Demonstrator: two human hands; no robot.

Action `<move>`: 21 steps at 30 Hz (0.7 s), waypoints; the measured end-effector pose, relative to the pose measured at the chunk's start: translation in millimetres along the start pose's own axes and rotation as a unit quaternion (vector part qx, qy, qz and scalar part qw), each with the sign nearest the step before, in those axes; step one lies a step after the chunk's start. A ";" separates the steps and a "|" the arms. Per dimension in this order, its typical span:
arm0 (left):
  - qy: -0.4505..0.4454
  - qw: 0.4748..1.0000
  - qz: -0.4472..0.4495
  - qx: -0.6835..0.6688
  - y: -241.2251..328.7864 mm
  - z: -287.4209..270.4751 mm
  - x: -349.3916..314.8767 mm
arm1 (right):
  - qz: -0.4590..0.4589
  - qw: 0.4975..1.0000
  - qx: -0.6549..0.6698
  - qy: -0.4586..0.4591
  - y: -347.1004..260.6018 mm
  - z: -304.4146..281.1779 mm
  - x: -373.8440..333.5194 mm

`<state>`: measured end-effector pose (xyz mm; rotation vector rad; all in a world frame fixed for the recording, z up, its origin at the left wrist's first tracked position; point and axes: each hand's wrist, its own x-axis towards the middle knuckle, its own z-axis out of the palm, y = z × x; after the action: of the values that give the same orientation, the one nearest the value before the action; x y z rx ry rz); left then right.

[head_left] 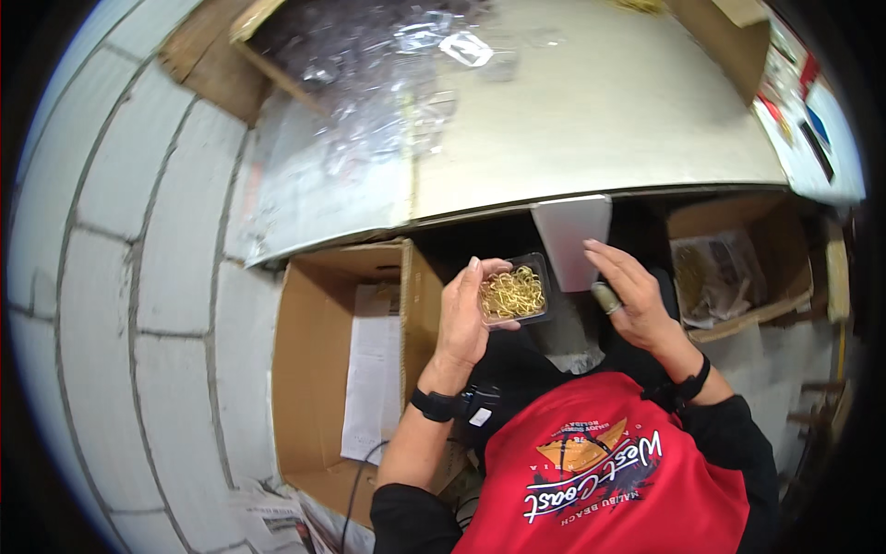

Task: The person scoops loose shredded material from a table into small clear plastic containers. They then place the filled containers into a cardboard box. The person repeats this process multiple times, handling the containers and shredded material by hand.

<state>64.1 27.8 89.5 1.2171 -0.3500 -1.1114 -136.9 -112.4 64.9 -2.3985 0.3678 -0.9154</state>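
A small clear plastic box (540, 268) filled with gold-coloured metal hooks (512, 294) is in my left hand (461, 319), whose fingers wrap round its left side. The box's open top faces up. To the right, my right hand (634, 294) holds nothing, its fingers stretched out together and pointing up and left. A greenish-grey cover sits on its thumb. The fingertips overlap the right edge of a pale flat panel (572, 242), which slopes down from the table edge; I cannot tell whether they touch it.
Ahead stands a cream table (600, 111) with a heap of clear plastic packages (397, 74) at its far left. An open cardboard box (314, 369) with paper inside is at my left. Another cardboard box (784, 286) holding plastic bags stands right. A block wall (175, 231) runs along the left.
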 end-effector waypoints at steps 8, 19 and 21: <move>0.160 0.963 0.211 -0.054 91.2 -164.3 -31.1 | 0.114 0.992 0.051 0.014 2.9 1.8 -4.0; 0.412 0.909 -0.039 -0.059 -102.0 -328.3 -9.6 | 0.154 0.986 -0.048 0.053 30.2 12.4 54.3; 0.386 0.917 -0.072 -0.070 -144.0 -328.9 1.1 | 0.128 0.981 -0.136 0.051 53.8 8.4 60.6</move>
<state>236.8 222.3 -158.1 1.4602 0.4234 -0.6811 -90.1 -178.9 61.0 -2.4730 0.8699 -0.9188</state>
